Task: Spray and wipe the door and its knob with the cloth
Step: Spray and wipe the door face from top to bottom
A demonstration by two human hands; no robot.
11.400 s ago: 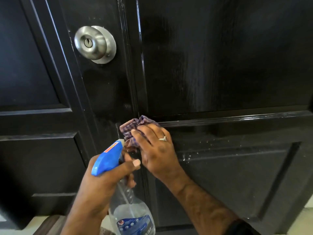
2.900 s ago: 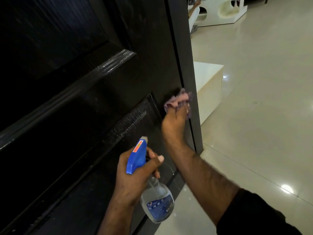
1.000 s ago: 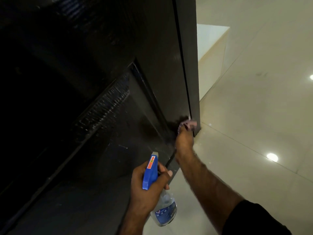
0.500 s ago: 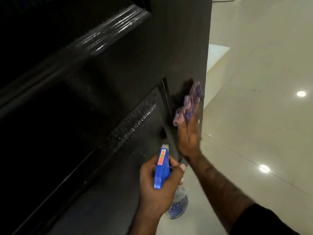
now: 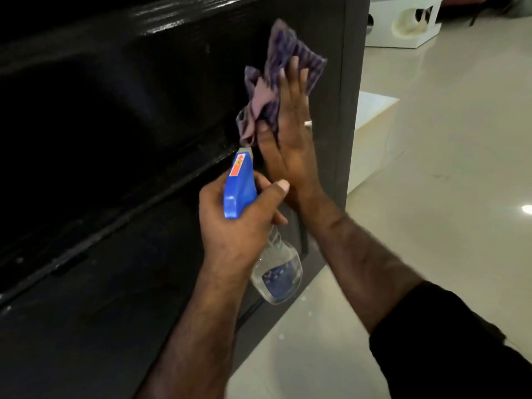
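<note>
Black, glossy, panelled wood makes up the door (image 5: 121,116), which stands open over a pale, shiny tiled floor (image 5: 431,174) with a low white block (image 5: 371,125) beyond its edge. Flat-fingered, the right hand (image 5: 290,139) presses a crumpled purple checked cloth (image 5: 276,82) against the door near that edge. Just below, the left hand (image 5: 239,226) grips a clear bottle (image 5: 276,272) by its blue sprayer, nozzle close to the cloth.

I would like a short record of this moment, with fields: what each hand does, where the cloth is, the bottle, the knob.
left hand: grips the spray bottle by its neck, under the blue trigger head
right hand: fingers straight, presses the cloth flat on the door
cloth: purple checked, bunched, near the door's free edge
bottle: clear, partly filled with liquid
knob: not in view
floor: pale glossy tiles
</note>
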